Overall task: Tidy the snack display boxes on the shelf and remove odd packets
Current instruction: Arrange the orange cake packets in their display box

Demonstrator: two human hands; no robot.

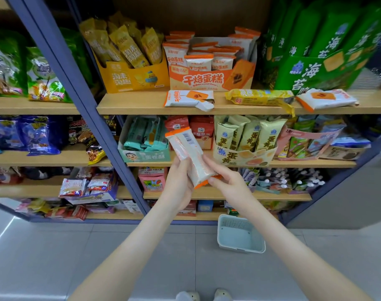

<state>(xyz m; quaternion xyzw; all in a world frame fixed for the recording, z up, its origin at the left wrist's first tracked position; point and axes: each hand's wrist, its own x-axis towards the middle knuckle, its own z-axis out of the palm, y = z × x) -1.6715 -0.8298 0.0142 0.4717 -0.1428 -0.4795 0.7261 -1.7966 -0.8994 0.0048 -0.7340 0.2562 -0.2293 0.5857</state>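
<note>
My left hand [180, 181] grips white-and-orange snack packets [190, 153], back side up with a barcode showing, in front of the middle shelf. My right hand [223, 179] pinches their lower orange end. Above, on the upper shelf, stands the matching orange-and-white display box [207, 80] with several such packets upright. Three loose packets lie before it on the shelf edge: a white-orange one [188, 98], a yellow one [259, 97] and another white-orange one [326, 98]. A yellow display box [133, 79] holds yellow packets to its left.
A green seaweed box [319, 72] stands at the upper right. The middle shelf carries a teal box [145, 156], a cream egg-yolk box [243, 157] and a pink box [311, 135]. A pale plastic basket [239, 234] sits on the tiled floor. A blue upright post [81, 98] divides the shelving.
</note>
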